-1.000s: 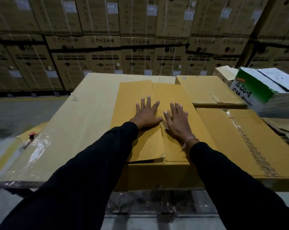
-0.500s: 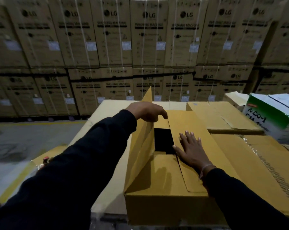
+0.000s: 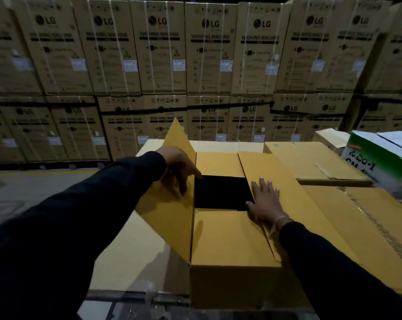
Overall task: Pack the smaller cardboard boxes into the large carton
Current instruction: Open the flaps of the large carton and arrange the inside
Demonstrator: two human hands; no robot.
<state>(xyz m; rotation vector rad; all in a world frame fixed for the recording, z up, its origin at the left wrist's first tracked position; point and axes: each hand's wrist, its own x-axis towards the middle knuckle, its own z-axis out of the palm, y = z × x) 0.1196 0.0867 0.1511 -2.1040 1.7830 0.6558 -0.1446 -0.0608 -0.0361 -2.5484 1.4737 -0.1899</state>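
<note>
A yellow-brown carton (image 3: 230, 285) stands right in front of me, partly opened. Its left flap (image 3: 172, 222) stands upright, and my left hand (image 3: 179, 165) holds it near its inner edge, index finger reaching over toward the dark opening (image 3: 220, 192). My right hand (image 3: 264, 199) lies flat, fingers straight, on the right flap (image 3: 294, 204), which is still folded down. The near and far short flaps are folded in. The inside is black and nothing shows in it.
A flat cardboard sheet (image 3: 117, 250) lies under the carton on the left. Closed boxes (image 3: 310, 162) and a taped box (image 3: 368, 227) sit to the right, beside a green-and-white box (image 3: 380, 158). Stacked washing-machine cartons (image 3: 160, 54) wall the back. Grey floor (image 3: 22, 188) lies left.
My left hand has lifted the left flap from flat to upright, exposing the dark opening. My right hand has stayed pressed on the right flap. The view has tilted upward.
</note>
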